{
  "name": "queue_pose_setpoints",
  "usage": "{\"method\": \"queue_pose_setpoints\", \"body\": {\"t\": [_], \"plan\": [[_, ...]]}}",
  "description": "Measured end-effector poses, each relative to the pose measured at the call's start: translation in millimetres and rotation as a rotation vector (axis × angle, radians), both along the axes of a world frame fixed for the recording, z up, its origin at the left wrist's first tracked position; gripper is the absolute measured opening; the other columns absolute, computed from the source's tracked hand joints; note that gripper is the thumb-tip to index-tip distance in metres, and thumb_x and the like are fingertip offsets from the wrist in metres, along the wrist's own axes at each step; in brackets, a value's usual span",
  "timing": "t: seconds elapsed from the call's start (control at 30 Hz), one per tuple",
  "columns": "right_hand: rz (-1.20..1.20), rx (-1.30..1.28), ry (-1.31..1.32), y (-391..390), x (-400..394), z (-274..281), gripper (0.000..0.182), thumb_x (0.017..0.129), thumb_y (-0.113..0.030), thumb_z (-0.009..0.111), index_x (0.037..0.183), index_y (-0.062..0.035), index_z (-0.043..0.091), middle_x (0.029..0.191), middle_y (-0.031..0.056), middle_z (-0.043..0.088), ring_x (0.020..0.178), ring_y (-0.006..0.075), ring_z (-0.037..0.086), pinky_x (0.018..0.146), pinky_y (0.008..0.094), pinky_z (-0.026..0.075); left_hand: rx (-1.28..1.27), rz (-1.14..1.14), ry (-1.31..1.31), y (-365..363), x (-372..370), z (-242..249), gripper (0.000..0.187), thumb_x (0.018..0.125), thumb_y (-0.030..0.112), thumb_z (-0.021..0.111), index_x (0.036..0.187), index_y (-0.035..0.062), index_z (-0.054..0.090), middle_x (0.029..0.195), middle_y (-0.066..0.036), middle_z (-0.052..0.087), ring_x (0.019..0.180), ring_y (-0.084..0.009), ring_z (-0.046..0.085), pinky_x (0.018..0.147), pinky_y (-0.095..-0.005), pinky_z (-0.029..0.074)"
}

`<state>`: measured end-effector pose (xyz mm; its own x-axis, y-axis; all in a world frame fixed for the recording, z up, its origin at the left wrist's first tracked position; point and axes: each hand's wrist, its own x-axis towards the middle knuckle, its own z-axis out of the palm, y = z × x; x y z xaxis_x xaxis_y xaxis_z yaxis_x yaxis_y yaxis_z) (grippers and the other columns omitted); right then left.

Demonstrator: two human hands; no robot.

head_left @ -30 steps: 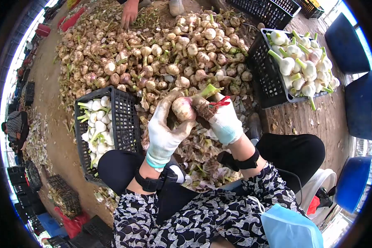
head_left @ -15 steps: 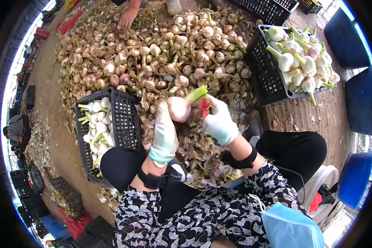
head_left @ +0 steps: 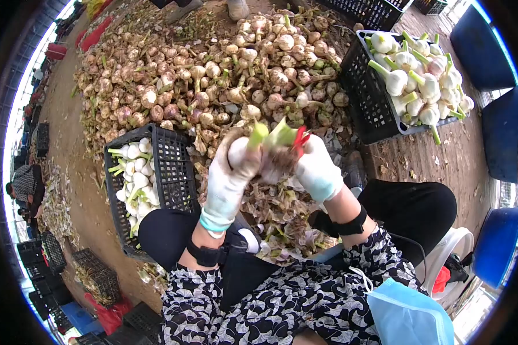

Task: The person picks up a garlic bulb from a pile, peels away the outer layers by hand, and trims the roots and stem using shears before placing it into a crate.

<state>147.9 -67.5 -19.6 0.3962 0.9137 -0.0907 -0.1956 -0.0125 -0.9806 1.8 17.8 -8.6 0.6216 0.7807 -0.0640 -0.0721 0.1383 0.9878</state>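
My left hand, in a whitish glove, is closed around a garlic bulb whose cut green stem points up. Close beside it, my right hand, also gloved, grips a small red object; its exact shape is blurred. Between the hands, loose brownish skin and a pale green piece of stem hang next to the red object. Below the hands lie peeled skins. Beyond them spreads a large pile of unpeeled garlic.
Black crates of white garlic stand at the left and upper right. Blue tubs line the right side, near a white bucket. Another person is at the far left; someone's shoe shows at the top.
The bulb has tilted toward my left palm, and skin and a stem piece have come apart from it beside my right hand. The other person's hand at the top has left view.
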Motion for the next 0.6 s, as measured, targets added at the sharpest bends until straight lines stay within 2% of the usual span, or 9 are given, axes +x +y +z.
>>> {"method": "queue_pose_setpoints", "body": {"t": [0.03, 0.07, 0.17, 0.2, 0.27, 0.37, 0.5, 0.53, 0.6], "plan": [[0.105, -0.050, 0.141, 2, -3, -2, 0.015, 0.079, -0.002, 0.058, 0.094, -0.0008, 0.062, 0.085, 0.0036, 0.065, 0.074, 0.0083, 0.056, 0.067, 0.0250, 0.046, 0.029, -0.014, 0.046, -1, -3, 2, 0.061, 0.078, 0.027, 0.073, 0.122, -0.0039, 0.045, 0.105, -0.008, 0.058, 0.092, -0.0124, 0.055, 0.083, -0.0249, 0.047], [0.038, 0.139, -0.059, 2, -3, -2, 0.017, 0.077, -0.002, 0.060, 0.094, -0.0010, 0.062, 0.085, 0.0061, 0.065, 0.073, 0.0112, 0.056, 0.067, 0.0268, 0.047, 0.055, -0.026, 0.094, -2, -6, 7, 0.061, 0.076, 0.022, 0.076, 0.121, -0.0040, 0.045, 0.105, -0.008, 0.058, 0.091, -0.0126, 0.056, 0.082, -0.0251, 0.047], [-0.124, -0.158, -0.169, 10, 21, -36, 0.017, 0.079, 0.001, 0.058, 0.096, 0.0000, 0.062, 0.082, 0.0020, 0.064, 0.078, 0.0093, 0.057, 0.069, 0.0273, 0.047, -0.398, -0.145, -0.077, 1, -6, 16, 0.067, 0.065, 0.012, 0.081, 0.120, -0.0035, 0.047, 0.103, -0.006, 0.059, 0.091, -0.0151, 0.058, 0.082, -0.0262, 0.049], [-0.310, -0.181, -0.511, 13, 27, -40, 0.025, 0.073, 0.005, 0.055, 0.097, -0.0006, 0.061, 0.081, 0.0090, 0.065, 0.077, 0.0147, 0.059, 0.068, 0.0304, 0.047, -0.435, -0.200, -0.182, 0, -2, 11, 0.069, 0.063, 0.011, 0.082, 0.120, -0.0034, 0.047, 0.103, -0.006, 0.058, 0.093, -0.0158, 0.058, 0.082, -0.0271, 0.048], [-0.110, -0.459, -0.492, 2, 43, -46, 0.028, 0.070, 0.003, 0.053, 0.097, -0.0003, 0.060, 0.084, 0.0194, 0.063, 0.079, 0.0254, 0.061, 0.068, 0.0331, 0.047, -0.473, -0.243, -0.177, -2, -4, 11, 0.072, 0.061, 0.009, 0.082, 0.122, -0.0031, 0.046, 0.105, -0.007, 0.057, 0.097, -0.0163, 0.057, 0.085, -0.0291, 0.048], [0.191, -0.276, -1.102, -11, 41, -88, 0.019, 0.075, -0.010, 0.054, 0.090, -0.0021, 0.064, 0.077, 0.0193, 0.064, 0.074, 0.0402, 0.061, 0.067, 0.0394, 0.050, -0.504, -0.332, -0.231, 3, -7, 5, 0.074, 0.062, 0.007, 0.082, 0.124, -0.0040, 0.044, 0.112, -0.009, 0.055, 0.100, -0.0160, 0.056, 0.088, -0.0272, 0.046], [0.161, -0.582, -0.617, -7, 63, -19, 0.021, 0.079, -0.016, 0.066, 0.094, -0.0021, 0.061, 0.069, 0.0083, 0.063, 0.064, 0.0244, 0.063, 0.060, 0.0318, 0.049, -0.159, -0.218, -0.020, 7, 2, 6, 0.072, 0.066, 0.000, 0.075, 0.128, -0.0063, 0.041, 0.115, -0.008, 0.055, 0.101, -0.0142, 0.054, 0.088, -0.0263, 0.046], [0.234, -0.458, -0.257, -10, 67, -25, 0.025, 0.083, -0.024, 0.066, 0.090, -0.0005, 0.059, 0.067, 0.0024, 0.058, 0.061, 0.0159, 0.059, 0.056, 0.0291, 0.046, -0.160, -0.227, -0.023, 6, 4, 4, 0.072, 0.066, 0.000, 0.075, 0.128, -0.0063, 0.041, 0.115, -0.008, 0.055, 0.101, -0.0142, 0.054, 0.088, -0.0263, 0.046], [0.198, 0.369, -0.720, -5, 49, -8, 0.028, 0.080, -0.029, 0.067, 0.078, -0.0023, 0.059, 0.062, 0.0076, 0.054, 0.065, 0.0095, 0.052, 0.058, 0.0293, 0.043, -0.231, -0.314, -0.023, 3, 11, 6, 0.067, 0.068, -0.001, 0.072, 0.127, -0.0074, 0.041, 0.112, -0.008, 0.056, 0.099, -0.0143, 0.055, 0.088, -0.0267, 0.046]]}}
